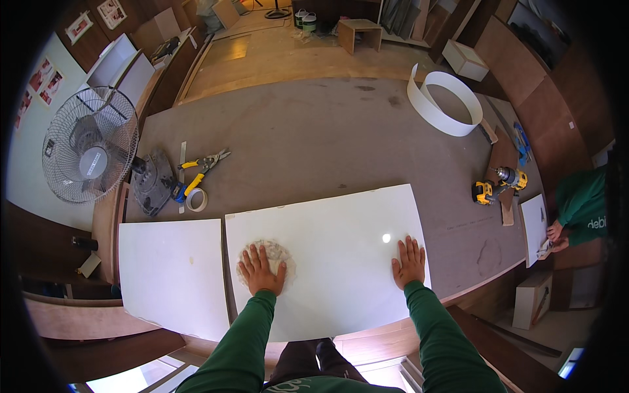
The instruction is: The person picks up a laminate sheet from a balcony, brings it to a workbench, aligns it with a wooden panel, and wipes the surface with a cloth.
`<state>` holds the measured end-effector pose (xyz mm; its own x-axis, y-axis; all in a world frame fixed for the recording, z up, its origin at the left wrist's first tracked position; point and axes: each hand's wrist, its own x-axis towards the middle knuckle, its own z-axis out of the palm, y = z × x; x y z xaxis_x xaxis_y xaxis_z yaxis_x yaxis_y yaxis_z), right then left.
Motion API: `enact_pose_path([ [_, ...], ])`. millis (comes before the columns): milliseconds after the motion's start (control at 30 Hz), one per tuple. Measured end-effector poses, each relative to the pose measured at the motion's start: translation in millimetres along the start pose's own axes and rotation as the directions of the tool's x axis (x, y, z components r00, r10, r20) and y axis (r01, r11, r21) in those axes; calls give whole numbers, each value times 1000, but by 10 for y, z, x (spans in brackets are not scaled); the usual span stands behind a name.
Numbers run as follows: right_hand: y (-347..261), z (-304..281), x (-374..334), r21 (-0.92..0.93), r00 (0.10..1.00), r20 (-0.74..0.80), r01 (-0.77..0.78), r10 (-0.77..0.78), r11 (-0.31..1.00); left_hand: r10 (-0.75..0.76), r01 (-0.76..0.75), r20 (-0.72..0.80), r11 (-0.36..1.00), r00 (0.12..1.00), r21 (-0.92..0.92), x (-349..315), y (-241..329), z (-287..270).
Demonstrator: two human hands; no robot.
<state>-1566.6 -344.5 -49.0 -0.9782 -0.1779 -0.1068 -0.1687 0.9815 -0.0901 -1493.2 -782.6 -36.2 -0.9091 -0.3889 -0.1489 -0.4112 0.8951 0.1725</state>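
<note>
A white rectangular panel (341, 262) lies on the desk (295, 144) at lower centre, its long axis running left to right, rising slightly rightward. On it, the left hand (263, 270) rests spread over a crumpled pale cloth (285, 253); the right hand (410, 264) lies flat, empty, by its right edge. Farther, a coiled white strip (438, 119) stands at upper right.

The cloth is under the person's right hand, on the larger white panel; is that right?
Not quite: the head view shows the cloth under the left hand, not the right hand. It does lie on the larger white panel.
</note>
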Motion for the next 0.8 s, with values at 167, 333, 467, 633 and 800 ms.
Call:
enact_pose_path([
  [167, 3, 1, 0, 12, 1000, -21, 6, -5, 1000, -1, 1, 9, 1000, 1000, -1, 10, 19, -34],
  [333, 37, 33, -4, 7, 1000, -21, 1, -1, 1000, 4, -4, 13, 1000, 1000, 0, 4, 34, -32],
  [467, -8, -1, 1, 29, 1000, -24, 4, -3, 1000, -5, 5, 16, 1000, 1000, 7, 7, 22, -48],
  [633, -10, -16, 15, 23, 1000, -13, 1, -1, 1000, -10, 10, 16, 1000, 1000, 3, 27, 9, -36],
  [800, 41, 5, 4, 0, 1000, -22, 3, -3, 1000, 8, -8, 2, 1000, 1000, 4, 11, 66, -52],
])
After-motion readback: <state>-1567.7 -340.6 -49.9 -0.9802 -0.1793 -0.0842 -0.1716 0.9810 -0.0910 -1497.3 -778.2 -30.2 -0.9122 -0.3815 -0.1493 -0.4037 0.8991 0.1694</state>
